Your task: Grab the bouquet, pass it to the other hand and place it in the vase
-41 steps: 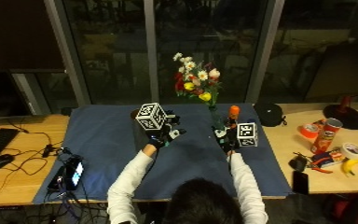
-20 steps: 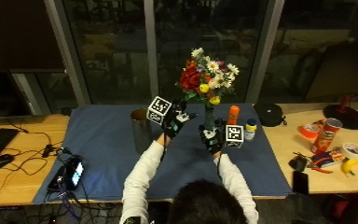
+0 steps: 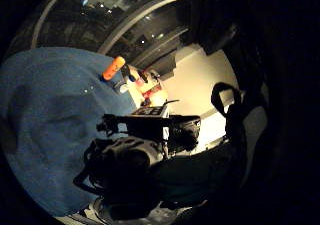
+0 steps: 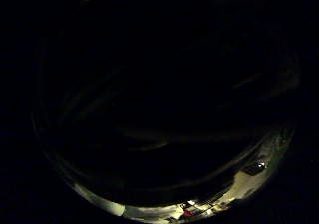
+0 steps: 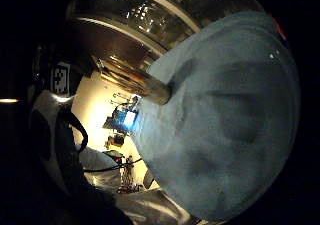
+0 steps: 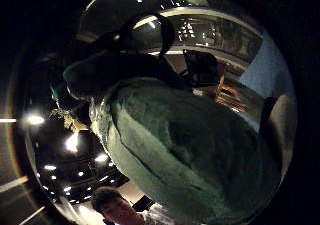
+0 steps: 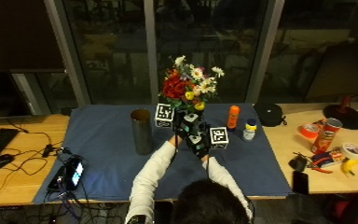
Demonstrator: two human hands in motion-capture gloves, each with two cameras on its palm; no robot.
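Note:
In the outside view the bouquet (image 7: 189, 87) of red, white and yellow flowers stands upright above the blue cloth (image 7: 104, 144). Both hands are on its green-wrapped stems. My left hand (image 7: 180, 120) grips the wrap higher up, and my right hand (image 7: 199, 138) holds it just below. The green wrap (image 6: 190, 150) fills the right thumb side palm view, with a gloved hand (image 6: 102, 70) round its upper part. The left thumb side palm view is almost dark. The tall dark vase (image 7: 141, 130) stands upright on the cloth, left of the hands and apart from them; the vase (image 5: 135, 80) also shows in the right little finger side view.
An orange bottle (image 7: 233, 116) and a small white bottle (image 7: 249, 130) stand on the cloth right of the hands. A phone rig (image 7: 73, 170) lies at the cloth's left edge. A crisps can (image 7: 323, 135), tape rolls and a banana (image 7: 351, 167) sit on the wooden table at right.
The two hands have come together at the middle of the cloth. The bouquet has moved left and stands more upright. My left hand has come off the vase's side onto the stems.

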